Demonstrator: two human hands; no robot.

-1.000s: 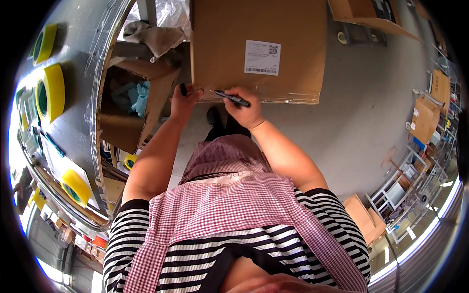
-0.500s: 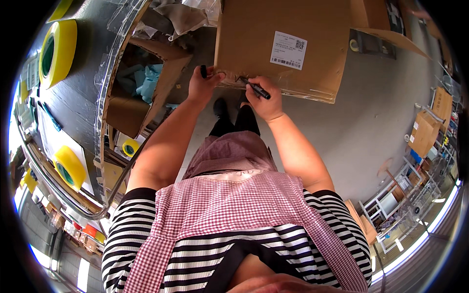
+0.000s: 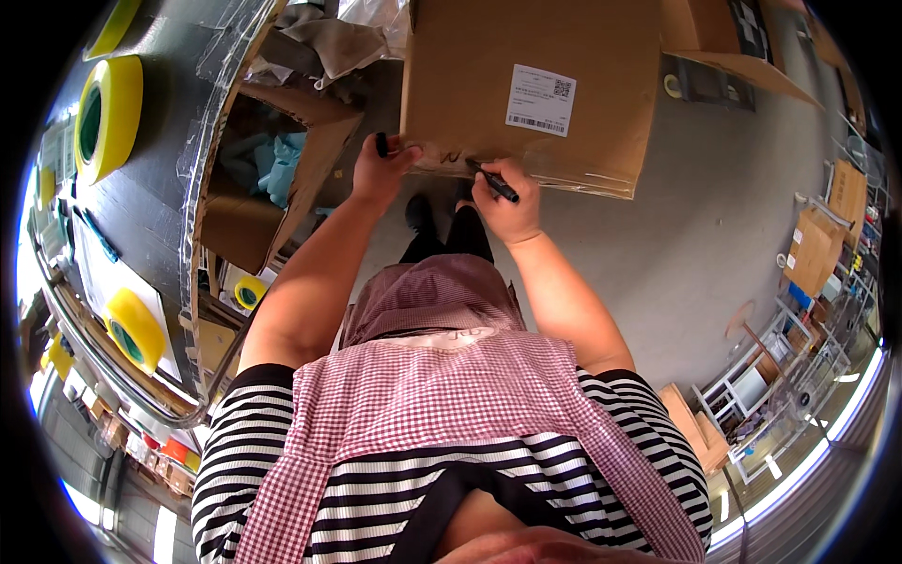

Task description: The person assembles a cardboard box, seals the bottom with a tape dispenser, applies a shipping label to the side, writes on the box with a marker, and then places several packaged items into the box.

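Observation:
My right hand (image 3: 508, 199) is closed round a black marker pen (image 3: 498, 184), its tip touching the near edge of a large brown cardboard box (image 3: 451, 75). Just left of the tip, dark handwritten strokes (image 3: 451, 157) show on the cardboard. At the box's near left corner my left hand (image 3: 381, 174) steadies the cardboard with its fingertips while keeping the black marker cap (image 3: 381, 144) in its grip. A white printed label (image 3: 542, 100) is stuck on the box, and clear tape shines along its near edge.
To the left, a dark tabletop (image 3: 169, 188) carries yellow tape rolls (image 3: 110, 119). An open carton (image 3: 235, 211) with pale blue scraps stands beside it. Another open box (image 3: 700, 23) sits at the far right, above the grey floor (image 3: 658, 263).
The marker tip has moved right along the box's near edge, and more dark strokes show behind it. My left hand stays at the corner. The whole scene has shifted slightly left.

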